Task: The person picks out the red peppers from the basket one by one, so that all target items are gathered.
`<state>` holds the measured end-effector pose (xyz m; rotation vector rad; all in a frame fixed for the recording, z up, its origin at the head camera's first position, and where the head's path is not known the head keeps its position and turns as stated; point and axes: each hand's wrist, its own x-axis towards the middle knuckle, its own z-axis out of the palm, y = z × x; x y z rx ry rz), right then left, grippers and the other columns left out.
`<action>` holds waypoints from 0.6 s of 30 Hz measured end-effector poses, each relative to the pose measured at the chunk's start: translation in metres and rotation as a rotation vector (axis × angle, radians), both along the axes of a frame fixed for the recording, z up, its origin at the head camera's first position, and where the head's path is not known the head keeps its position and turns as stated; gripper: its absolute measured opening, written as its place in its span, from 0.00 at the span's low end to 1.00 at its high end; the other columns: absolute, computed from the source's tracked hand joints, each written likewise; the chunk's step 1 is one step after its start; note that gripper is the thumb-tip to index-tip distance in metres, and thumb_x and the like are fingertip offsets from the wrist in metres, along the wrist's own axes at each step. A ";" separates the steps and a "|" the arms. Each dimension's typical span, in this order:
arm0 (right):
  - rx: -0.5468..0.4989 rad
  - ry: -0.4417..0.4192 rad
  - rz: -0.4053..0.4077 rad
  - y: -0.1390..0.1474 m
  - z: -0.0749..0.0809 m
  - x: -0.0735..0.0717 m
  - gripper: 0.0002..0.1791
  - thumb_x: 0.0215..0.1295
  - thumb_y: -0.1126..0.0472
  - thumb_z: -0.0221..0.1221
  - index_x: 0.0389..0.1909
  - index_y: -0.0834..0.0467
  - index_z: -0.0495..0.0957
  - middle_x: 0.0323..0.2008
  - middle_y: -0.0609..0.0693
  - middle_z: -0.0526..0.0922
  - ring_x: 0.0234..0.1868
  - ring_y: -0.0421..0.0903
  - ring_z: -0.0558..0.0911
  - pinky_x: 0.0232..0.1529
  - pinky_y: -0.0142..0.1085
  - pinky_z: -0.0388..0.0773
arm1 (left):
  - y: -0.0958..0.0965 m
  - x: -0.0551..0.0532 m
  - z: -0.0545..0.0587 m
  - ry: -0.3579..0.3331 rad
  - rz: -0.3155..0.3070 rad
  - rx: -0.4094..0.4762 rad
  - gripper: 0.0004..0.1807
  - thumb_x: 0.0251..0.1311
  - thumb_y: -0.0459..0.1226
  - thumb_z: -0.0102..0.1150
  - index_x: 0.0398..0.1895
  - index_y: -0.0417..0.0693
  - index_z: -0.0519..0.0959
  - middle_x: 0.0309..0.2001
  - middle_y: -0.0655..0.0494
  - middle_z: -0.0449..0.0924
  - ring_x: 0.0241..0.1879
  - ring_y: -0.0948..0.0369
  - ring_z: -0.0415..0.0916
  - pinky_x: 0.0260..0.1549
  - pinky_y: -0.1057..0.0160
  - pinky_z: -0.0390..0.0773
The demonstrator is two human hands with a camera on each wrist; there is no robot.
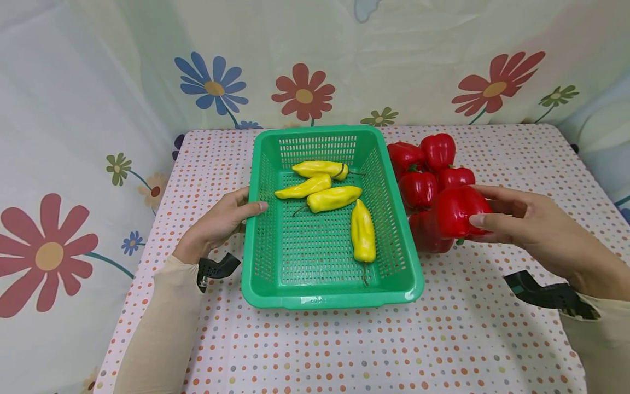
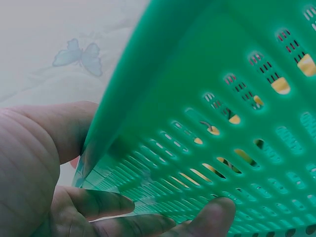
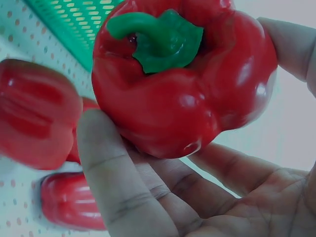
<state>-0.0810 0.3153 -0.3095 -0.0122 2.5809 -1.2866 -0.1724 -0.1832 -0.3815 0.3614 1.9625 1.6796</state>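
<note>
My left hand (image 1: 222, 218) grips the left rim of a green plastic basket (image 1: 334, 301), thumb over the edge and fingers against the outer slotted wall, as the left wrist view shows. Inside the basket lie several yellow peppers (image 1: 334, 198) with dark stems. On the right, my right hand (image 1: 536, 230) holds a red bell pepper (image 1: 458, 210) between thumb and fingers. Its green stem (image 3: 165, 42) faces the camera in the right wrist view. Behind and beside the held pepper, more red bell peppers (image 1: 418, 189) sit in a cluster along the basket's right wall, partly hidden by it.
A dotted cloth covers the table (image 1: 315, 350). Flower-printed sheeting (image 1: 403, 60) hangs behind it and at the left side. A dark wrist mount (image 1: 216, 268) sits on the left wrist, and another (image 1: 546, 295) on the right.
</note>
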 end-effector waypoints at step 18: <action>-0.017 -0.021 -0.082 0.035 -0.029 -0.002 0.43 0.77 0.59 0.59 0.82 0.67 0.46 0.57 0.32 0.67 0.44 0.24 0.80 0.41 0.29 0.88 | 0.000 -0.001 -0.001 0.011 -0.003 -0.005 0.32 0.79 0.40 0.51 0.80 0.39 0.59 0.64 0.31 0.75 0.48 0.48 0.87 0.46 0.46 0.89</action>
